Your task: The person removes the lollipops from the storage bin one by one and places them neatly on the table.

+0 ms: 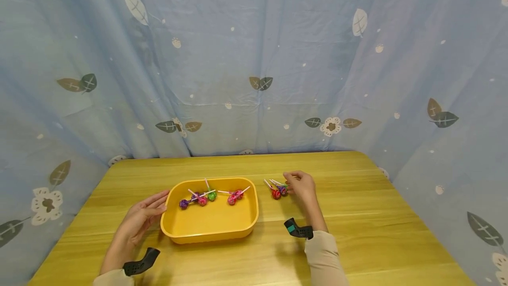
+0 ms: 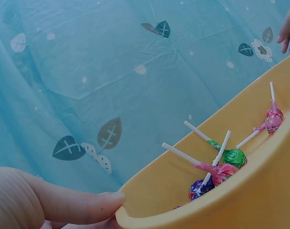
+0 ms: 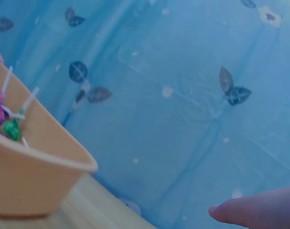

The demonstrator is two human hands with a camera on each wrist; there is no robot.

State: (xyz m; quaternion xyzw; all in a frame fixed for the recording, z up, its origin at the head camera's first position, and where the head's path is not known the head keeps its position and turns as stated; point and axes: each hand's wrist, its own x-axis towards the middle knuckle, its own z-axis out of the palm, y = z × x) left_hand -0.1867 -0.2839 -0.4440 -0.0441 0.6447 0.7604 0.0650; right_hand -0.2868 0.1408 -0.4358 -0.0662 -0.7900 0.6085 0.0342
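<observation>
Relaxed left hand (image 1: 140,217) touches tray (image 1: 210,222); can't tell if right hand (image 1: 302,186) pinches half-hidden lollipop (image 1: 283,185)

Pale glare on the tabletop (image 1: 222,264), wrist views dimmer, bluish

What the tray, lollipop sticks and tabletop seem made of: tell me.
Tray: likely smooth plastic, given its sheen and rounded rim. Lollipop sticks: matte, plain white and straight, so paper or plastic. Tabletop: glossy wood or laminate, by its streaked grain and highlights.
</observation>
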